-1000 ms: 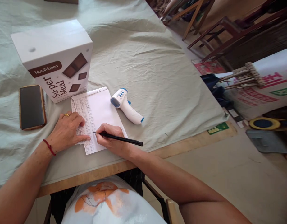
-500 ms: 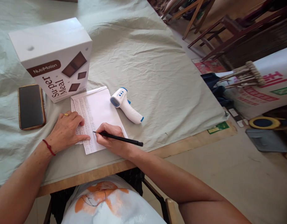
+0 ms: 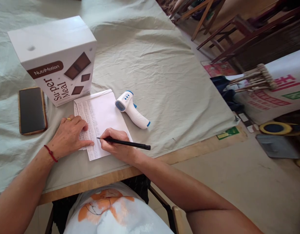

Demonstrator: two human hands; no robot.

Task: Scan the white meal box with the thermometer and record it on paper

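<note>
On the counter (image 3: 164, 107), the notepad (image 3: 113, 113) carries dense writing (image 3: 88, 123) along its left part; the right is blank, so we judge the page partly filled. Our right hand (image 3: 117, 150) grip pinches the pen (image 3: 130, 143); our left hand (image 3: 69, 133) rests spread on the notepad.

Box (image 3: 57, 58) front reads "NutriMotion" on a brown patch, "Su-per Meal" below; rows of writing on notepad (image 3: 106, 112), fine print on thermometer (image 3: 131, 110), pink/green print on sack (image 3: 279, 87): not legible.
</note>
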